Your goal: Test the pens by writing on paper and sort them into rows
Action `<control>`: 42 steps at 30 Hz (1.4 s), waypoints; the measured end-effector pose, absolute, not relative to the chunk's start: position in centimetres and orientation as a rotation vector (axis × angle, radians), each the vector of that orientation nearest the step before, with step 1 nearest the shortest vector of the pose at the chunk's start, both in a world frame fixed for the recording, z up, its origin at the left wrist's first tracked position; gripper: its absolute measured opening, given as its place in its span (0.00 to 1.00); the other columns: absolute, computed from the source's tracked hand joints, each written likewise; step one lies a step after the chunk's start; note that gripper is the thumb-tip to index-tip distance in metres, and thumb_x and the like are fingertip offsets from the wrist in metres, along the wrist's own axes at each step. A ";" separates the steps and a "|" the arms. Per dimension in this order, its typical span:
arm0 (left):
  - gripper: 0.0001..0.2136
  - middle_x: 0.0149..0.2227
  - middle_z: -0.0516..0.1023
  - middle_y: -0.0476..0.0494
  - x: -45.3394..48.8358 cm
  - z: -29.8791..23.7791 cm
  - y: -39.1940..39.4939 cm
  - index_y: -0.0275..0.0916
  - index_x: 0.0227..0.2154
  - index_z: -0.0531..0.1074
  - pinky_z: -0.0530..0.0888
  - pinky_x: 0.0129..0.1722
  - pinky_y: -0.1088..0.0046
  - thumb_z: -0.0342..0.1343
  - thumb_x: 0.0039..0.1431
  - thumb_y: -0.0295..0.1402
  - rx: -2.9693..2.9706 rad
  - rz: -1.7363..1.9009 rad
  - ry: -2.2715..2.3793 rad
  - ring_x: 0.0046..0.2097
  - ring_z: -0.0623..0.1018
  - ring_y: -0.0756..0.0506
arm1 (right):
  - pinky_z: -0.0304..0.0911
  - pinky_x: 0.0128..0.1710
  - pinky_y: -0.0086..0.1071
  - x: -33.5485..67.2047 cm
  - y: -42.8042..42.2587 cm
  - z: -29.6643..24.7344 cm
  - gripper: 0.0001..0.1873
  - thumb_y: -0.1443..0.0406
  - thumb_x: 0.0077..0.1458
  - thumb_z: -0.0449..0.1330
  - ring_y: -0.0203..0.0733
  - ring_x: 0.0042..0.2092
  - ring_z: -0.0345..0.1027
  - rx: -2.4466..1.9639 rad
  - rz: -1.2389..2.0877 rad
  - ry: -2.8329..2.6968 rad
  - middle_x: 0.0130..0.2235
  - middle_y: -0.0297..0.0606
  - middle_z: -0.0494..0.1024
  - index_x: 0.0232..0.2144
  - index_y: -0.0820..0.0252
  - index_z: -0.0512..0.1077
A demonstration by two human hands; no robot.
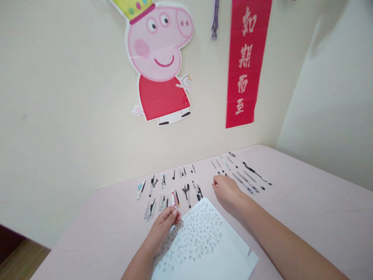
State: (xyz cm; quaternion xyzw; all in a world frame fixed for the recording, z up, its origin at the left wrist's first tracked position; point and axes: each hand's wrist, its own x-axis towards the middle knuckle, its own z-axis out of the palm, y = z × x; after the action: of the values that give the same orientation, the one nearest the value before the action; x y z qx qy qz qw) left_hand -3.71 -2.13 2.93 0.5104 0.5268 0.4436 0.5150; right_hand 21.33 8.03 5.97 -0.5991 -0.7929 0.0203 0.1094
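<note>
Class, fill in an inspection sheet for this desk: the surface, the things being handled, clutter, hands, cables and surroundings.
Surface: pale pink table, pushed into a wall corner.
Job's things: white and red pen in the left hand; long pens laid side by side at the right hand; sheet of paper, covered in writing, between the two hands.
Clutter: short pen parts in rows, left of centre.
Hands: left hand pinches the pen's lower end; right hand is palm down, fingertips at the long pens, grip hidden.
Cables: nothing seen.
Surroundings: cream wall, cartoon pig cut-out, red banner with pale characters.
</note>
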 end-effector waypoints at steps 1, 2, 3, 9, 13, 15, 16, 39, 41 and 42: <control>0.15 0.24 0.69 0.49 -3.7 2.9 -2.1 0.38 0.24 0.69 0.62 0.33 0.74 0.54 0.51 0.46 1.252 1.055 1.265 0.30 0.66 0.50 | 0.54 0.33 0.29 20.6 7.6 5.8 0.12 0.65 0.56 0.49 0.42 0.37 0.69 -1.689 0.057 -2.345 0.36 0.43 0.76 0.32 0.62 0.71; 0.15 0.24 0.69 0.49 -3.7 3.0 -2.1 0.38 0.23 0.69 0.62 0.33 0.74 0.54 0.52 0.46 1.281 1.043 1.264 0.30 0.66 0.50 | 0.54 0.34 0.29 19.8 7.2 5.7 0.11 0.66 0.56 0.49 0.41 0.37 0.68 -1.634 0.066 -2.362 0.35 0.42 0.75 0.31 0.62 0.71; 0.15 0.24 0.68 0.49 -3.7 3.0 -2.1 0.38 0.23 0.69 0.62 0.33 0.74 0.54 0.52 0.45 1.310 1.030 1.263 0.30 0.66 0.50 | 0.54 0.34 0.29 19.1 6.8 5.5 0.11 0.66 0.56 0.49 0.40 0.37 0.68 -1.598 0.078 -2.370 0.35 0.41 0.75 0.31 0.62 0.71; 0.15 0.23 0.67 0.49 -3.5 3.3 -2.2 0.38 0.21 0.69 0.60 0.31 0.75 0.55 0.51 0.46 1.385 0.997 1.257 0.28 0.65 0.50 | 0.53 0.35 0.28 16.8 5.5 4.2 0.09 0.65 0.56 0.52 0.38 0.38 0.66 -1.353 0.146 -2.502 0.37 0.39 0.72 0.35 0.61 0.70; 0.14 0.23 0.67 0.49 -3.4 3.3 -2.3 0.38 0.22 0.69 0.60 0.31 0.75 0.55 0.51 0.44 1.387 1.001 1.241 0.28 0.65 0.50 | 0.54 0.35 0.28 16.9 5.6 3.8 0.10 0.65 0.56 0.51 0.38 0.37 0.65 -1.306 0.126 -2.543 0.35 0.39 0.71 0.31 0.62 0.72; 0.14 0.22 0.66 0.50 -3.4 3.2 -2.3 0.38 0.22 0.69 0.60 0.30 0.76 0.55 0.51 0.45 1.374 1.014 1.225 0.28 0.64 0.50 | 0.54 0.35 0.28 17.0 5.6 3.8 0.12 0.65 0.57 0.50 0.38 0.36 0.65 -1.321 0.119 -2.546 0.34 0.39 0.71 0.30 0.62 0.72; 0.15 0.22 0.66 0.50 -3.4 3.1 -2.3 0.38 0.22 0.69 0.60 0.30 0.76 0.56 0.50 0.45 1.367 1.021 1.218 0.27 0.64 0.50 | 0.54 0.34 0.28 17.1 5.6 3.9 0.12 0.65 0.57 0.50 0.37 0.36 0.65 -1.328 0.118 -2.546 0.33 0.39 0.71 0.29 0.62 0.72; 0.16 0.23 0.68 0.49 -3.7 1.9 -2.1 0.36 0.24 0.70 0.60 0.29 0.75 0.56 0.50 0.46 1.391 0.968 1.212 0.28 0.65 0.51 | 0.56 0.33 0.30 15.4 5.4 3.0 0.12 0.63 0.54 0.52 0.44 0.36 0.69 -1.647 0.146 -2.420 0.34 0.45 0.76 0.28 0.63 0.73; 0.15 0.23 0.68 0.49 -3.7 2.0 -2.1 0.36 0.24 0.70 0.60 0.29 0.75 0.56 0.50 0.46 1.388 0.966 1.207 0.28 0.65 0.51 | 0.55 0.32 0.30 15.5 5.5 3.0 0.11 0.64 0.53 0.52 0.42 0.35 0.69 -1.607 0.123 -2.389 0.32 0.43 0.75 0.26 0.63 0.72; 0.15 0.23 0.68 0.49 -3.7 2.1 -2.2 0.36 0.24 0.70 0.60 0.29 0.75 0.56 0.50 0.45 1.381 0.968 1.204 0.28 0.65 0.51 | 0.54 0.32 0.30 15.6 5.5 3.1 0.11 0.65 0.53 0.52 0.41 0.34 0.68 -1.567 0.110 -2.369 0.31 0.42 0.74 0.25 0.62 0.71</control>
State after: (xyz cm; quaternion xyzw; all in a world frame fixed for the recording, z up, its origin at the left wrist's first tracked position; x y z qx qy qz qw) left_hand -3.66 -2.17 2.10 0.5735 0.4999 0.4019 0.5095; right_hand 15.58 5.53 3.08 -0.5452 -0.8240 0.0382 0.1491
